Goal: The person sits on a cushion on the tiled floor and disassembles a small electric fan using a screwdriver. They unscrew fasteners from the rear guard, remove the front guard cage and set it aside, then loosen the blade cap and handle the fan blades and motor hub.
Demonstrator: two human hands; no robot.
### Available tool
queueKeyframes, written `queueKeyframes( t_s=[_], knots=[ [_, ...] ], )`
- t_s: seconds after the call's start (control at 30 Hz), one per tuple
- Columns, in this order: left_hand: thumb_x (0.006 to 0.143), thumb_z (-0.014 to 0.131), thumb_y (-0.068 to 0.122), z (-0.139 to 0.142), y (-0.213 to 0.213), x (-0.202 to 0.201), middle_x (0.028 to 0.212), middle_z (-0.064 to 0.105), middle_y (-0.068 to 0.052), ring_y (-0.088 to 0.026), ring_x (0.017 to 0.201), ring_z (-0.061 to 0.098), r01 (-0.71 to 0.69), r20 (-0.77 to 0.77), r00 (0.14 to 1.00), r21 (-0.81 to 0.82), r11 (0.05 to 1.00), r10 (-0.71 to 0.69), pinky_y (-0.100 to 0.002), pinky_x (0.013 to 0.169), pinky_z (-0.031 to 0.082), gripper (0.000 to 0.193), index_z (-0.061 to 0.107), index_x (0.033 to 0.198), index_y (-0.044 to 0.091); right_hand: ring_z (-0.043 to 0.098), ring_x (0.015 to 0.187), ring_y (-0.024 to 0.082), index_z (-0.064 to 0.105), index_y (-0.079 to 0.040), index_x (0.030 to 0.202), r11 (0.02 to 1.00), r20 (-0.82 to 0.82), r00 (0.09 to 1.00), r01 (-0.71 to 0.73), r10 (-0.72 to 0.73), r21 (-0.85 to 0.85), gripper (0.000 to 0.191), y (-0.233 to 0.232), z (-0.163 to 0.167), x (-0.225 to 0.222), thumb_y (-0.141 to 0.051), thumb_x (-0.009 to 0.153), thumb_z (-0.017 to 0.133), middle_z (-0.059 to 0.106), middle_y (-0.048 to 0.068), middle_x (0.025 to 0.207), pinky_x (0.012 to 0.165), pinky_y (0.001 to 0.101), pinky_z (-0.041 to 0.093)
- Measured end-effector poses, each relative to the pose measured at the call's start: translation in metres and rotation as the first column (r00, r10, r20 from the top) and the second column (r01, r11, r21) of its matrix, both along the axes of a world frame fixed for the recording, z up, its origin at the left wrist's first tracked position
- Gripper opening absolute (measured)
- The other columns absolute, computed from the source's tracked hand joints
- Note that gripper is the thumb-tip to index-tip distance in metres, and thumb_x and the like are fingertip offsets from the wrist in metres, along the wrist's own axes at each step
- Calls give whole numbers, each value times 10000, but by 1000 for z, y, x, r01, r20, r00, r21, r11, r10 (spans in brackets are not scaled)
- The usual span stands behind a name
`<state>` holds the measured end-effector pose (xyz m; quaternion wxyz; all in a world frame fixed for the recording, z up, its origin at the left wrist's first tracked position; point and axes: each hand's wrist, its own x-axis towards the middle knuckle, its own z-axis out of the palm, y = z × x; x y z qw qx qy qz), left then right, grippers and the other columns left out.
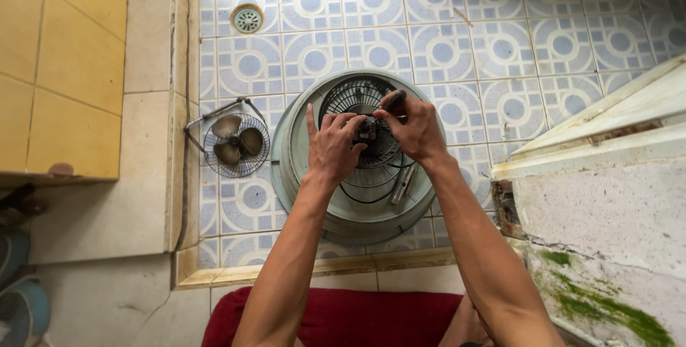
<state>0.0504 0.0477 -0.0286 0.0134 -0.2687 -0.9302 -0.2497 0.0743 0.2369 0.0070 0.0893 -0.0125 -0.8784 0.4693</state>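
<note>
- Gripping the small dark motor part (369, 131) over the round fan housing (300, 175), left hand (332, 150) pinches it, forefinger raised.
- Right hand (414, 129) pinches a dark-handled tool (394, 100); keep it square, I judge.

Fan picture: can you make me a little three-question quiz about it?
1. True or false: both hands touch the small motor part over the round fan housing.
2. Which hand holds a dark tool, left or right?
3. What lies on the tiles beside the left hand?
A) a small wire-caged fan
B) a bucket
C) a broom

Key: 1 true; 2 right; 3 A.
</note>
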Motion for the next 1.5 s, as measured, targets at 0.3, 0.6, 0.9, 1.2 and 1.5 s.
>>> queueKeyframes(
  t_s=[0.3,0.6,0.9,1.2,1.5],
  knots=[
    [717,869,390,-4,-6,-1,1135,640,-13,-250,1208,530,19,-44,999,42,999,-17,-642,1180,25,628,666,1298,266,779,866,153,699,-34,1028,999,-64,998,-4,1,-43,132,-6,-4,8,-74,931,778,788,85,910,729,295,622],
    [760,867,461,-10,5,-3,1085,634,23,-222,1190,538,24,-135,991,44,999,-18,-579,1140,140,510,693,1197,265,773,908,204,675,-6,1039,996,-201,979,-55,38,-77,170,-1,-10,3,-24,913,788,697,98,1031,765,298,677],
    [729,881,428,6,19,-3,1091,637,25,-214,1174,547,15,-72,997,71,997,-10,-550,1119,184,523,715,1200,275,750,974,214,499,-93,1402,991,-180,982,-76,55,-112,543,16,5,3,-11,921,738,702,118,1069,823,334,668],
    [862,819,372,0,25,-9,1098,671,17,-216,1157,570,-33,-44,998,159,987,41,-560,1101,189,288,754,1099,222,711,982,209,565,-82,1409,987,-230,965,-143,124,-69,476,6,19,2,-24,963,723,655,117,1144,822,343,668],
    [916,730,207,-23,29,-19,947,745,62,-159,970,651,-28,-105,993,243,970,54,-546,1130,178,63,766,967,203,723,937,227,710,-98,1242,993,-304,947,-77,100,87,319,3,28,5,-15,945,790,667,131,1088,771,317,677]
  ],
)
